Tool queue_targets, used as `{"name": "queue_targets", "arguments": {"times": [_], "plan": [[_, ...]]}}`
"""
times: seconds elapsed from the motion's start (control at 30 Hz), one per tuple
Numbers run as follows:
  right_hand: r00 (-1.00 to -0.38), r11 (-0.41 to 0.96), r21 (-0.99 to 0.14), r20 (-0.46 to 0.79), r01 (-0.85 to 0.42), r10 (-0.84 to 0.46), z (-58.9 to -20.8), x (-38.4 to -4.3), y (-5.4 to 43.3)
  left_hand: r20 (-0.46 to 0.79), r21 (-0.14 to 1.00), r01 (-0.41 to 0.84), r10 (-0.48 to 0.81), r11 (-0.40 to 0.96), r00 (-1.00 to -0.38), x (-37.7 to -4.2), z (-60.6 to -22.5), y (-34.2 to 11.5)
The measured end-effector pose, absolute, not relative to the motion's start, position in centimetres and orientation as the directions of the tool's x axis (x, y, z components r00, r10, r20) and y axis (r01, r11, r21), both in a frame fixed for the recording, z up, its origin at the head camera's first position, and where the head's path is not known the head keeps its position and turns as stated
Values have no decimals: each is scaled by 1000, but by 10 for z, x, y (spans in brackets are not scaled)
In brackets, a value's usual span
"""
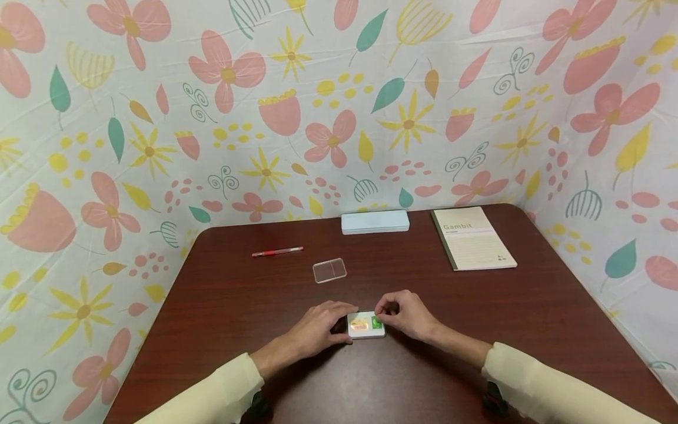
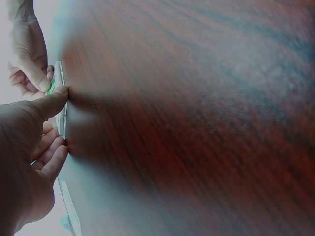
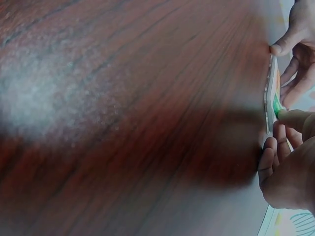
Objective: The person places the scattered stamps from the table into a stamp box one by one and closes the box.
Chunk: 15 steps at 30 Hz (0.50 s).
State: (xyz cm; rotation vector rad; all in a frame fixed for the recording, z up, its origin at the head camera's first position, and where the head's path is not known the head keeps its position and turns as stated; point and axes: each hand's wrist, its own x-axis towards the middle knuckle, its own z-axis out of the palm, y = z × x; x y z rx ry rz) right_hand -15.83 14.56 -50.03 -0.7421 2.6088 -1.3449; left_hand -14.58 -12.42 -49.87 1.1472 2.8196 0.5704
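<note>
A small flat case (image 1: pixel 365 333) with a white inside lies on the table in the head view. It bears an orange-and-yellow printed patch at the left and a small green piece (image 1: pixel 376 323) at the right. My left hand (image 1: pixel 318 325) grips the case's left end, thumb on the near edge and fingers on the far edge. With thumb and forefinger, my right hand (image 1: pixel 410 316) pinches the green piece at the case's right end; the fingertips hide part of it. Both wrist views show the case (image 3: pixel 268 96) edge-on between the hands.
Beyond the case lies a clear plastic lid (image 1: pixel 329 271). A red pen (image 1: pixel 278 252) is at the far left, a light blue pencil case (image 1: pixel 375 222) along the back edge, and a notebook (image 1: pixel 474 238) at the back right of the dark wooden table (image 1: pixel 222 312).
</note>
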Motion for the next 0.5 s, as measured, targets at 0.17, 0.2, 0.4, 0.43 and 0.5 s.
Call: {"name": "queue_targets", "arguments": {"times": [0.17,0.2,0.4,0.43,0.5], "plan": [[-876,489,-786,134,-378,-463,-501,-159,144,101,345,667,681,660,-726,-147,-499,-124],[-877,493,-784,133,-378,-461,-501,-159,144,102,346,668,681,659,-725,-147,-499,-124],[-882,497,-785,129,-371,-454,-501,-157,142,109,353,674,686,649,-719,-147,-500,-124],[-882,495,-786,130,-370,-453,-501,-157,142,111,354,674,687,648,-718,-147,-501,-124],[-883,497,-784,134,-372,-450,-501,-157,142,113,356,674,687,647,-718,-147,-501,-125]]}}
